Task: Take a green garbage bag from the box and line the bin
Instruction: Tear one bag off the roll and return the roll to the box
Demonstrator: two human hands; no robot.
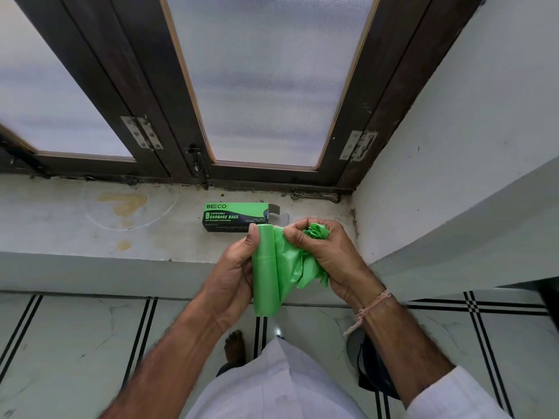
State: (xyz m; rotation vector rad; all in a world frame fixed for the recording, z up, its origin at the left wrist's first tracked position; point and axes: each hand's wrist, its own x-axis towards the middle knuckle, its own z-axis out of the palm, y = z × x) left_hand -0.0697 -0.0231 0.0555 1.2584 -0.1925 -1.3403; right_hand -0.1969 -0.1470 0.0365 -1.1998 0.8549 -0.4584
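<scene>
A green roll of garbage bags (264,270) stands upright in my left hand (233,273), which grips it from the left. My right hand (326,255) is closed on the loose green bag (295,264) unrolled from the roll, bunched in its fingers. The dark green garbage bag box (234,216) lies on the window sill just behind my hands, its right end flap open. A dark grey bin (367,364) shows partly on the floor under my right forearm.
The stained white window sill (106,219) runs below a dark wooden window frame (187,140). A white wall (453,164) closes the right side. Below is a tiled floor (75,352) with black lines, and my bare foot (234,346).
</scene>
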